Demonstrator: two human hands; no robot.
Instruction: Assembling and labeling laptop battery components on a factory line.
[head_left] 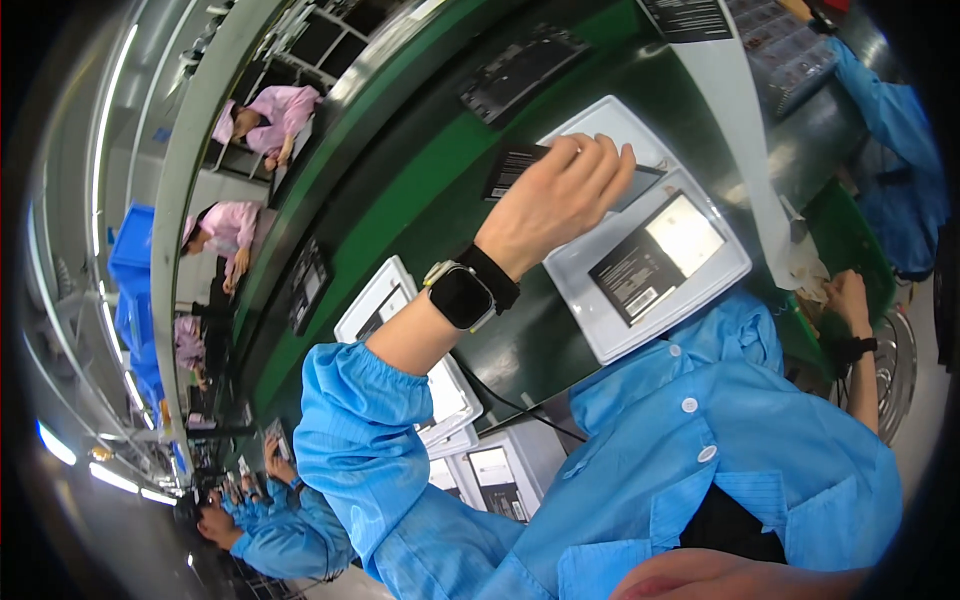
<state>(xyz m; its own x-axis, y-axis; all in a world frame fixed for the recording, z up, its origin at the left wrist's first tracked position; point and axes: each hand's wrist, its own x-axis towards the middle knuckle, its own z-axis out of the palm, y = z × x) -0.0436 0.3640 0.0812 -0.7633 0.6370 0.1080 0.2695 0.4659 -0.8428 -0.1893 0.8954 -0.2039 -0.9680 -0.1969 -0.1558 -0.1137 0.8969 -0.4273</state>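
Observation:
My left hand (562, 195), with a watch at the wrist, is closed above a white tray (672, 318). Its curled fingers hold a flat black pack (512, 170) with a printed label; the palm hides the pack's middle. Inside the tray lies another flat pack (636, 274), half black and half shiny silver. At the right, my right hand (850, 300), wearing a black wristband, is closed on the crumpled end of a white paper strip (768, 195). That strip hangs from the far edge, where black labels (690, 18) sit on it. The fingertips show only partly.
A green bin (862, 225) stands behind my right hand. More white trays (462, 405) with packs lie left of my body. Dark device frames (525, 72) rest on the green line. A blue-sleeved person (885, 110) is at the far right; others in pink (285, 115) sit opposite.

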